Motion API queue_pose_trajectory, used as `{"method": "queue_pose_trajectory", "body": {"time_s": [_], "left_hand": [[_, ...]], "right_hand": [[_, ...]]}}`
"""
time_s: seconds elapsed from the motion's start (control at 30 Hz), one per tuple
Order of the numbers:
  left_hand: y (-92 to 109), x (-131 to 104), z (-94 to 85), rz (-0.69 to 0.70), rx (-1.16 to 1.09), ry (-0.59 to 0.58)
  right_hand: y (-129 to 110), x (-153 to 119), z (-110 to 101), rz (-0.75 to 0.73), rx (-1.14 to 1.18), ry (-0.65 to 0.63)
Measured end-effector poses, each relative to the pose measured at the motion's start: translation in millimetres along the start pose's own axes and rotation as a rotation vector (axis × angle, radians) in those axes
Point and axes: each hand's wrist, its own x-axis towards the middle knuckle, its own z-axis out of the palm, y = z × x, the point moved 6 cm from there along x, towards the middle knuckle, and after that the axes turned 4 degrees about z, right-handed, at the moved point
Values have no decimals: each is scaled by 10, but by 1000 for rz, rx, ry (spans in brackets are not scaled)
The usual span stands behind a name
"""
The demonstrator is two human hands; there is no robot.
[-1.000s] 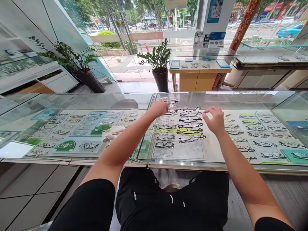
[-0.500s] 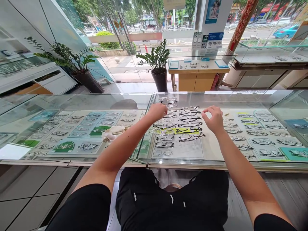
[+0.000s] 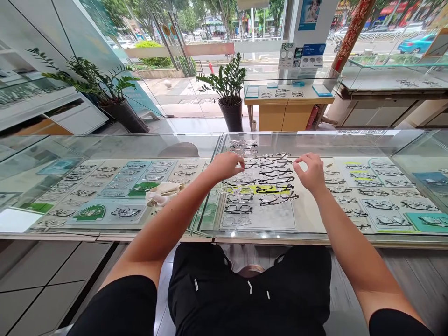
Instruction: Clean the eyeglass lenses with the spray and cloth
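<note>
Over the glass display counter (image 3: 315,228), two columns of eyeglasses lie between my hands. My left hand (image 3: 229,165) is curled, its thumb and fingertips drawn together at the left end of a pair of eyeglasses (image 3: 251,163) in the left column. Whether it grips that pair is hidden. My right hand (image 3: 311,172) makes a ring of thumb and forefinger, tips close together beside the right end of a dark-framed pair (image 3: 276,164) in the right column. Anything pinched there is too small to make out. Nearer me lie dark eyeglasses (image 3: 238,209) and a patterned pair (image 3: 278,199).
A crumpled pale cloth (image 3: 163,193) lies left of my left forearm. More eyeglasses fill the counter on both sides, some on a teal tray (image 3: 413,218). Beyond it stand a potted plant (image 3: 231,112) and a small display table (image 3: 289,100).
My left hand has lowered slightly toward me, its fingertips now more visible. My right hand stays almost where it was. The rows of eyeglasses look unchanged; the view has shifted a little.
</note>
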Motion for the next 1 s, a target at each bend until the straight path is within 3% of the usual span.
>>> {"method": "queue_pose_trajectory", "body": {"time_s": [0.17,0.67,0.77,0.93,1.0], "left_hand": [[73,-219,93,41,-27,-160],[-68,120,149,28,68,-83],[-100,36,99,20,10,-82],[3,-260,168,126,-143,-274],[51,-334,185,124,-114,-288]], "right_hand": [[-28,-9,15,-4,6,-15],[-6,-10,11,11,8,-21],[-10,-8,14,15,9,-29],[-25,-8,27,10,15,-47],[-30,-9,32,9,13,-53]]}}
